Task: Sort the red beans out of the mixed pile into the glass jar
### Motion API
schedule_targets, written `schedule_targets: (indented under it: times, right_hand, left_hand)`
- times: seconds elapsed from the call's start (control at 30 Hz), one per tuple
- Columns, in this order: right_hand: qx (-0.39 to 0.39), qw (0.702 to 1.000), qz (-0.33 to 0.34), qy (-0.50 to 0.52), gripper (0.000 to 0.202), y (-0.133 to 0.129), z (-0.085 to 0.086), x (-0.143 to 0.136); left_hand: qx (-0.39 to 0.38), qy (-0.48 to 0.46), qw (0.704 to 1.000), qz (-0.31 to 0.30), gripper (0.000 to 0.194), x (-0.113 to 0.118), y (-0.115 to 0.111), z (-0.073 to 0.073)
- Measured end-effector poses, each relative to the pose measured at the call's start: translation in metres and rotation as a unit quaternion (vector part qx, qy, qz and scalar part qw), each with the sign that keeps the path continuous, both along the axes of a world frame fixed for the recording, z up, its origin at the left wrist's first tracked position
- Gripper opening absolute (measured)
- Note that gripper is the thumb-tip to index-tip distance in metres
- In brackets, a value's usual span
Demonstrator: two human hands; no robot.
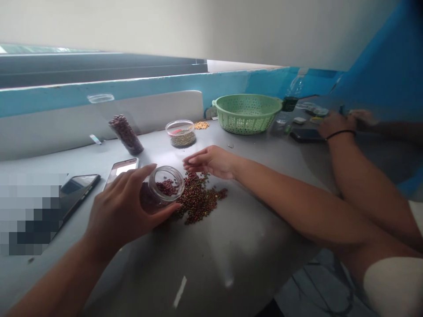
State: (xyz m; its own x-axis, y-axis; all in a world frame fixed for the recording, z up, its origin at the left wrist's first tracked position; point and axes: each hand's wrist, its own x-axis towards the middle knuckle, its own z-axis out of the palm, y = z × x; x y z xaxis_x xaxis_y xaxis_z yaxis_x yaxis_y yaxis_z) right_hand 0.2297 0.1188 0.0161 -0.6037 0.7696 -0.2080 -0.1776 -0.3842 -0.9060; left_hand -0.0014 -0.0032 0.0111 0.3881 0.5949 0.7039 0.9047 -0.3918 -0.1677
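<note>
My left hand (122, 204) is wrapped round a clear open jar (167, 187), tilted with its mouth facing the pile. Dark red beans (167, 186) lie inside the jar. Mixed red and green beans (200, 198) are heaped loosely on the grey table (244, 246), right beside the jar. Just over the far edge of that heap is my right hand (211, 162), its fingertips pressed together near the jar's mouth. Whatever the fingertips hold is too small to make out.
Behind stand a tall container of dark beans (126, 135), a round tub of small green beans (183, 137), some yellow kernels (201, 125) and a green basket (247, 115). Phones (77, 193) lie at left. Another person's hands (337, 125) work at right, near a bottle (292, 94).
</note>
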Motion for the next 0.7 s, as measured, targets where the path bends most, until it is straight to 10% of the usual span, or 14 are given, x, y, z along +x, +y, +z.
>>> schedule_targets:
  times: [0.3,0.47,0.7]
  right_hand:
    - [0.178,0.983,-0.034,-0.016,0.013,-0.02,0.009,-0.011]
    - [0.484,0.867,-0.032,-0.115,0.01,-0.05,0.032,-0.001]
    - [0.665,0.732,0.059,-0.136,0.017,-0.069,0.042,0.006]
  left_hand:
    - [-0.004,-0.002,1.0,0.024,0.084,0.002,0.0,-0.001]
    - [0.024,-0.015,0.999,-0.024,0.091,0.004,-0.003,-0.002]
    - [0.009,-0.062,0.997,-0.034,0.097,0.0,-0.004,-0.004]
